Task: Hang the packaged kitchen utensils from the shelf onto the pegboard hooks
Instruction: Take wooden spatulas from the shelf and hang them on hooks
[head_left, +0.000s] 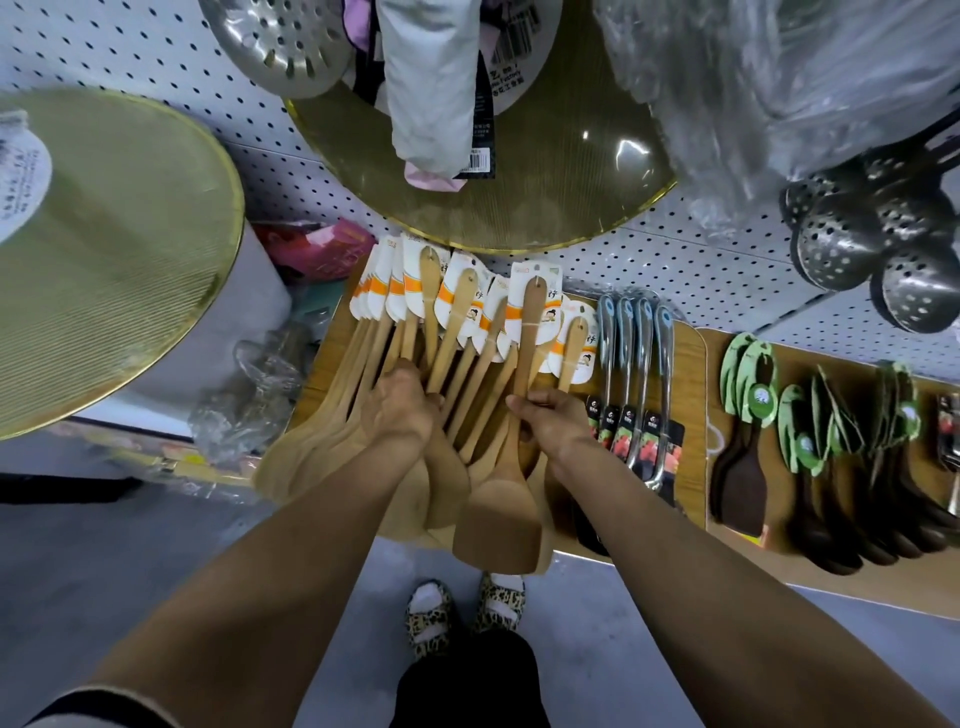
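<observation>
Several wooden spatulas (457, 332) with white-and-orange card labels lie fanned out on a wooden shelf (693, 415). My left hand (400, 405) grips a bunch of their handles near the middle. My right hand (550, 421) holds the handle of one wooden spatula (498, 499), whose blade hangs over the shelf's front edge. Behind the shelf rises a white pegboard (675, 260); its hooks are hidden by hanging goods.
Steel-handled utensils (636, 374) lie right of the spatulas, and dark spatulas with green tags (810, 457) further right. Gold mesh covers (104, 260) and black slotted ladles (872, 244) hang from the pegboard. Plastic-wrapped goods (249, 389) sit at the left. My feet stand on grey floor (597, 623).
</observation>
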